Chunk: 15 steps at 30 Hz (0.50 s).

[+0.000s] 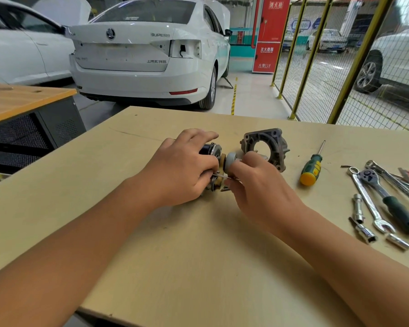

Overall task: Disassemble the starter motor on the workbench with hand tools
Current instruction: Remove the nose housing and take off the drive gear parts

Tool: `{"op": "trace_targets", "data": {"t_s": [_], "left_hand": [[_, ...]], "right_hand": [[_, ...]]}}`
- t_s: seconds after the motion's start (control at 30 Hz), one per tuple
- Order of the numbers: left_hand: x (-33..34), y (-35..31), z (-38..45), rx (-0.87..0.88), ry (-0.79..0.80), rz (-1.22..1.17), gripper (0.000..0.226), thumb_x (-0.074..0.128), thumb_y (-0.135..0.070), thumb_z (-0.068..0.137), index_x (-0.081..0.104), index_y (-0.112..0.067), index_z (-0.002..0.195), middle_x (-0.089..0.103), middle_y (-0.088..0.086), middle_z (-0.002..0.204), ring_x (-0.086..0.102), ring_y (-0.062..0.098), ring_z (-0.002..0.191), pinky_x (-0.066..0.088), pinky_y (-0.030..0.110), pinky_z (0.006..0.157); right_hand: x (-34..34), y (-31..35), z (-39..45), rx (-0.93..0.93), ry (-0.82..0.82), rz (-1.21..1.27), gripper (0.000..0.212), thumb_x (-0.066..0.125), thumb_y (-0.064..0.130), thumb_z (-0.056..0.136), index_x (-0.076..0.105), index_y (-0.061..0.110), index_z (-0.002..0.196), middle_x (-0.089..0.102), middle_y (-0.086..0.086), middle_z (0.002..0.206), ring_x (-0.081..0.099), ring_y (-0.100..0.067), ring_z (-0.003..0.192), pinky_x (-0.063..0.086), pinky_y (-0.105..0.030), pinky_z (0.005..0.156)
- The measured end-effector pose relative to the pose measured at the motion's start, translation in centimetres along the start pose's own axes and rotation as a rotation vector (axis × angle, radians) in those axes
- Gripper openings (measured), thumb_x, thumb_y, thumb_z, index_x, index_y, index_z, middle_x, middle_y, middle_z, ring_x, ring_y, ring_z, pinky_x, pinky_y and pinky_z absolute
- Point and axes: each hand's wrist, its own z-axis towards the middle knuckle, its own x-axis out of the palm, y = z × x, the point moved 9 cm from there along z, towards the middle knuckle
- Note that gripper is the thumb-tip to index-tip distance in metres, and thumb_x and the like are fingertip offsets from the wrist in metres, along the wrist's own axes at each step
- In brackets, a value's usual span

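Both my hands on the half-stripped starter motor (214,166), mid-bench.

My left hand (182,171) wraps the dark body; my right hand (257,185) pinches the small parts at its end, so I judge one could spring loose and roll. The housing (265,147) sits just beyond my right hand, the screwdriver (311,169) and wrenches (376,197) further right; bare bench (198,256) lies nearer me.

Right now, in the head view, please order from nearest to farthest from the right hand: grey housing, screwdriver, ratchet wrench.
From the right hand:
1. Grey housing, just beyond the fingers.
2. Screwdriver, to its right.
3. Ratchet wrench, far right among the tools.
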Motion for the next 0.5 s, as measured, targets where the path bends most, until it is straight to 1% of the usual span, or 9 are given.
{"op": "trace_targets", "data": {"t_s": [0.1,0.13,0.2,0.27,0.33,0.4,0.5], "left_hand": [[-0.2,0.2,0.0,-0.019,-0.001,-0.023,0.013,0.063,-0.032,0.096,0.075,-0.030,0.102,0.042,0.000,0.159,0.032,0.027,0.147,0.042,0.050,0.101],[-0.2,0.2,0.0,-0.022,0.001,-0.027,0.014,0.064,-0.033,0.096,0.075,-0.031,0.103,0.042,0.000,0.159,0.032,0.027,0.147,0.042,0.050,0.102],[-0.4,0.2,0.0,-0.024,0.002,-0.029,0.014,0.065,-0.033,0.095,0.076,-0.031,0.102,0.043,0.000,0.159,0.032,0.027,0.147,0.043,0.050,0.101],[-0.5,0.2,0.0,-0.031,0.001,-0.043,0.013,0.066,-0.033,0.095,0.076,-0.031,0.102,0.043,-0.001,0.159,0.033,0.027,0.146,0.043,0.050,0.101],[-0.5,0.4,0.0,-0.044,0.000,-0.073,0.011,0.067,-0.033,0.094,0.075,-0.031,0.101,0.043,-0.002,0.159,0.033,0.026,0.146,0.043,0.050,0.102],[-0.4,0.6,0.0,-0.053,0.006,-0.106,0.010,0.068,-0.033,0.094,0.075,-0.030,0.101,0.043,-0.002,0.159,0.033,0.024,0.146,0.043,0.049,0.103],[-0.2,0.8,0.0,-0.066,0.013,-0.149,0.009,0.067,-0.032,0.094,0.074,-0.031,0.100,0.043,-0.004,0.158,0.032,0.021,0.145,0.041,0.049,0.105]], "right_hand": [[0.8,-0.4,-0.1,0.013,0.045,-0.021,0.026,0.048,0.025,0.102,0.063,0.004,0.095,0.044,-0.007,0.093,0.049,-0.029,0.071,0.048,-0.046,0.065],[1.0,-0.5,-0.1,0.018,0.068,-0.033,0.026,0.047,0.025,0.102,0.063,0.005,0.096,0.044,-0.007,0.094,0.050,-0.029,0.072,0.049,-0.046,0.067],[1.1,-0.3,-0.1,0.019,0.084,-0.065,0.021,0.052,0.022,0.101,0.066,0.007,0.097,0.049,-0.007,0.096,0.052,-0.028,0.074,0.050,-0.044,0.068],[0.5,0.0,-0.1,0.011,0.049,-0.117,0.015,0.059,0.020,0.097,0.070,0.010,0.092,0.054,-0.005,0.093,0.055,-0.029,0.076,0.048,-0.041,0.066],[-0.2,0.3,-0.2,0.016,0.012,-0.161,0.012,0.065,0.024,0.093,0.071,0.014,0.089,0.058,-0.001,0.091,0.057,-0.029,0.079,0.046,-0.038,0.067],[-0.6,0.3,-0.2,0.017,0.001,-0.174,0.012,0.067,0.026,0.092,0.072,0.016,0.090,0.059,0.001,0.090,0.058,-0.028,0.080,0.047,-0.038,0.066],[-0.7,0.2,-0.1,0.025,-0.004,-0.138,0.016,0.065,0.029,0.093,0.070,0.014,0.094,0.057,0.000,0.093,0.060,-0.028,0.073,0.051,-0.037,0.057]]}}
